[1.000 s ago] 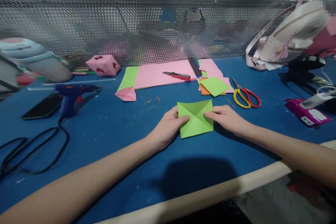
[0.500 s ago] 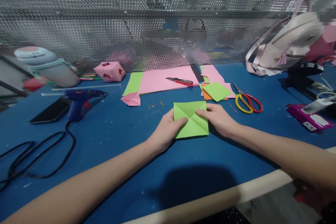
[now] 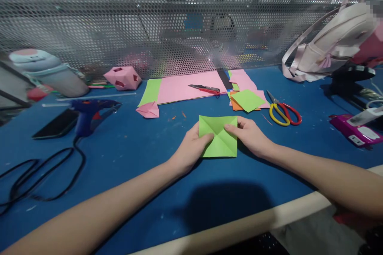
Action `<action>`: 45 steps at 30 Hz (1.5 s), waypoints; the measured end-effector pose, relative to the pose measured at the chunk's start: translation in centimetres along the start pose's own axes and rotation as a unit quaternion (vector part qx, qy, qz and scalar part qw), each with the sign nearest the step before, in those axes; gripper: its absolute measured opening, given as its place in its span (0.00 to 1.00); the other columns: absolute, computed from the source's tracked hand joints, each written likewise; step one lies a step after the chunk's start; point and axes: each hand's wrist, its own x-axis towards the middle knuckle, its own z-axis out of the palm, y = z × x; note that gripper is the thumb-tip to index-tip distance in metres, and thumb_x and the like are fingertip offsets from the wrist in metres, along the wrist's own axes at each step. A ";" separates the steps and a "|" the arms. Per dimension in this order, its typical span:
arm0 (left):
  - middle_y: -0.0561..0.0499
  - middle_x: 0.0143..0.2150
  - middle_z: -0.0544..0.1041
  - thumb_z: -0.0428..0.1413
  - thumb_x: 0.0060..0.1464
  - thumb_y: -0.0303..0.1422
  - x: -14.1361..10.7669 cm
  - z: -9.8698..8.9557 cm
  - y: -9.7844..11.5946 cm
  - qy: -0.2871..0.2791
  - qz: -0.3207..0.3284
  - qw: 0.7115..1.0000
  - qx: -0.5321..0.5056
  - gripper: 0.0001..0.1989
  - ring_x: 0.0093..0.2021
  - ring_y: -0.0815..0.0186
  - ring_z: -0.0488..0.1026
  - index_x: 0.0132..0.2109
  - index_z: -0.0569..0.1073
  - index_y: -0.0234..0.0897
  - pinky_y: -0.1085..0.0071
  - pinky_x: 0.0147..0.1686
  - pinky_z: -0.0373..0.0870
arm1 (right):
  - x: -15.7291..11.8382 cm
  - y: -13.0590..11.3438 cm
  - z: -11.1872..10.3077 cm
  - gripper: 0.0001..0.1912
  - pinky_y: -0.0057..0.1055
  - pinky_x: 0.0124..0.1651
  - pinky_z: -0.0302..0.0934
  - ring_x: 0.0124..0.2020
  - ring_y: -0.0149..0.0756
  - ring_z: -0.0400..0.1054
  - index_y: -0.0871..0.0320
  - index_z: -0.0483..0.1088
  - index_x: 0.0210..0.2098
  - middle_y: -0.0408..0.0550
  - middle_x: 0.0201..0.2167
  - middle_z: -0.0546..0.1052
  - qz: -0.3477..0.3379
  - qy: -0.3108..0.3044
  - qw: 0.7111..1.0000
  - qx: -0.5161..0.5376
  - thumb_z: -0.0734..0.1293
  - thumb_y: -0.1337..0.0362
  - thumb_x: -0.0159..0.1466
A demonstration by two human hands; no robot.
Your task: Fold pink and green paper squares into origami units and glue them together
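A square of green paper [image 3: 220, 145] with creases crossing at its centre is held between both hands, above the blue table. My left hand [image 3: 193, 143] grips its left side, thumb on the front and fingers hidden behind. On the opposite side my right hand [image 3: 249, 132] pinches the paper near the upper right, its thumb also on the front. Beyond it lie more green paper [image 3: 247, 100], pink sheets [image 3: 182, 89] with a red utility knife [image 3: 206, 89] on top, and a small folded pink paper piece [image 3: 149, 110].
Scissors [image 3: 279, 112] with yellow and red handles lie to the right, near a purple power strip [image 3: 356, 130]. At left are a blue glue gun [image 3: 86, 117] with a looping cord, a phone [image 3: 56, 123], a tumbler [image 3: 54, 73] and a pink paper polyhedron [image 3: 123, 77]. A pale backpack [image 3: 335, 42] stands back right.
The green paper bends slightly more along its creases, its top edge dipping in the middle. Both hands keep the same hold. The camera view has shifted a little.
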 end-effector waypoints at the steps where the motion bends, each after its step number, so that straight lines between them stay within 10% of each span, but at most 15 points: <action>1: 0.46 0.47 0.77 0.55 0.51 0.29 0.0 0.0 -0.1 0.000 -0.001 1.000 0.000 0.18 0.40 0.60 0.76 0.51 0.68 0.36 0.64 0.42 0.71 | 0.0 0.0 0.0 0.10 0.33 0.42 0.64 0.38 0.36 0.70 0.57 0.71 0.36 0.46 0.36 0.77 -0.004 0.000 1.000 -0.006 0.68 0.58 0.59; 45: 0.45 0.45 0.77 0.59 0.48 0.32 0.2 -0.3 -0.4 0.055 0.040 0.998 0.004 0.21 0.40 0.60 0.75 0.50 0.68 0.35 0.63 0.42 0.71 | -0.9 -0.5 0.1 0.09 0.27 0.31 0.55 0.26 0.29 0.59 0.57 0.65 0.29 0.40 0.24 0.67 -0.087 0.036 0.983 -0.161 0.64 0.58 0.61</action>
